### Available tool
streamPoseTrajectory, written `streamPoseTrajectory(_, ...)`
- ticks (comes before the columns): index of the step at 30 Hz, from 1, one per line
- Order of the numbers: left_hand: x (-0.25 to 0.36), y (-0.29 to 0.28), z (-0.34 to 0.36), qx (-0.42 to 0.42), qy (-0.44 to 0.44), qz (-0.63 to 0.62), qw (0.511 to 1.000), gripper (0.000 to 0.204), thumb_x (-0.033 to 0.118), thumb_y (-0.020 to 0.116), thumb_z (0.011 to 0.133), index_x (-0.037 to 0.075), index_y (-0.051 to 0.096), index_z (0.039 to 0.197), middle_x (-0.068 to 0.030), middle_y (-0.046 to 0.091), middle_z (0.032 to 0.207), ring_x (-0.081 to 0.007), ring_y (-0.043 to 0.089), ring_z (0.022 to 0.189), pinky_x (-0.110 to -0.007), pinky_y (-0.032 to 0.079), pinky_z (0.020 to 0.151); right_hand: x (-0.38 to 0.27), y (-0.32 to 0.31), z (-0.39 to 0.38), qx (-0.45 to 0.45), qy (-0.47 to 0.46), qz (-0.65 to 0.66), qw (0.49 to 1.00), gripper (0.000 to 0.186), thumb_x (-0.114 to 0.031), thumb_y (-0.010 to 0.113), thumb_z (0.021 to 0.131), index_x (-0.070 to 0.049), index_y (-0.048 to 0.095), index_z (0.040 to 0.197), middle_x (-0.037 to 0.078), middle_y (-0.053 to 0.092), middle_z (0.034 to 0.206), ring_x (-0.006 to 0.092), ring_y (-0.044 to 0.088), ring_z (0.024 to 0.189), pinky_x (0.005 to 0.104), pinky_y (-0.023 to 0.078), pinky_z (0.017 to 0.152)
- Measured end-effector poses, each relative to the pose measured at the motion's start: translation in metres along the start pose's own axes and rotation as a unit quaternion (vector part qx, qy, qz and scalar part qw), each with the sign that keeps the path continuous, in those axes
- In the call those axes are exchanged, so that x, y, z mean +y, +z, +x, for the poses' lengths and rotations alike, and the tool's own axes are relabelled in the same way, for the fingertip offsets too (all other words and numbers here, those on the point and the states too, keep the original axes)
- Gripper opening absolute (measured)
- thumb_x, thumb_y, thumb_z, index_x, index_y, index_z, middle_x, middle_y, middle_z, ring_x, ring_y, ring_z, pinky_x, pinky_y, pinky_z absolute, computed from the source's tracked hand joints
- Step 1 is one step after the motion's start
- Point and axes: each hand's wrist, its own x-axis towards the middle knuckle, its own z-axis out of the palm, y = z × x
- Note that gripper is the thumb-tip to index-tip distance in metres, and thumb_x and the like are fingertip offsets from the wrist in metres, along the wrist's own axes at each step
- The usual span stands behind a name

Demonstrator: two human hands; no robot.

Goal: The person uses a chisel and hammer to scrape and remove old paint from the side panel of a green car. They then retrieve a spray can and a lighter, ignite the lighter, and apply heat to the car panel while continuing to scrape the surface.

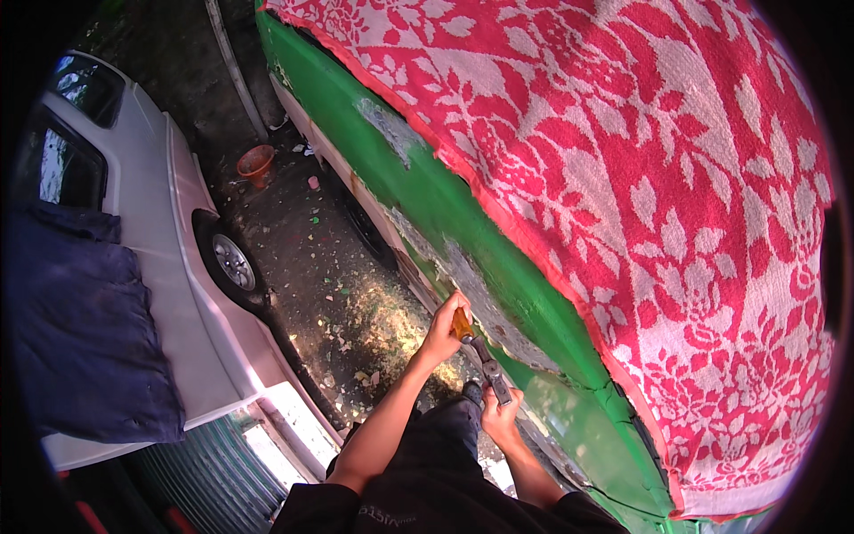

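Note:
My left hand [442,329] is closed round the yellow-orange handle of a tool [462,323], against the scraped side of a green vehicle [569,351]; the tool's working tip is hidden. Below and to the right, my right hand [502,411] grips a metal hammer [494,374], whose head lies close to the end of the yellow handle; whether they touch I cannot tell. Grey patches [467,276] and flaking paint mark the green panel beside my hands. A red and white floral cloth [676,222] covers the vehicle's upper part.
A white car [160,285] with a dark cloth [84,329] over it stands at the left. An orange bucket [255,163] and a long pole [233,67] are beyond. The littered ground [311,249] runs between the vehicles. A ribbed green object [200,463] lies at lower left.

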Motion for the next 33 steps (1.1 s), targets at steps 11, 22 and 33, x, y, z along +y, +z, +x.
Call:
streamPoseTrajectory(11, 0.002, 0.000, 0.001, 0.011, 0.008, 0.033, 0.999, 0.033, -0.018, 0.049, 0.075, 0.007, 0.039, 0.093, -0.0051, 0.040, 0.090, -0.0156, 0.047, 0.079, -0.027, 0.040, 0.072, -0.005, -0.001, -0.006, -0.001, 0.043, 0.044, 0.998, 0.002, 0.001, 0.059, 0.080, -0.001, 0.061, 0.080, 0.012, 0.052, 0.057, 0.0270, 0.058, 0.049, 0.0352, 0.045, 0.052)
streamPoseTrajectory(22, 0.000, 0.001, 0.003, 0.003, 0.007, 0.007, 1.000, 0.032, -0.019, 0.046, 0.074, 0.007, 0.038, 0.092, -0.0046, 0.040, 0.089, -0.0149, 0.046, 0.079, -0.028, 0.040, 0.073, -0.011, -0.007, 0.000, -0.001, -0.027, -0.001, 1.000, 0.007, 0.003, 0.059, 0.076, -0.002, 0.055, 0.075, 0.013, 0.045, 0.054, 0.0310, 0.053, 0.045, 0.0365, 0.040, 0.048)
streamPoseTrajectory(33, 0.015, -0.007, 0.008, 0.012, -0.010, -0.065, 0.998, 0.025, -0.011, 0.049, 0.082, 0.008, 0.036, 0.090, -0.0031, 0.038, 0.088, -0.0124, 0.041, 0.077, -0.026, 0.038, 0.073, -0.029, 0.001, 0.023, -0.027, -0.040, -0.046, 0.998, 0.004, 0.000, 0.057, 0.077, -0.002, 0.054, 0.076, 0.016, 0.044, 0.054, 0.0345, 0.052, 0.045, 0.0389, 0.039, 0.048)
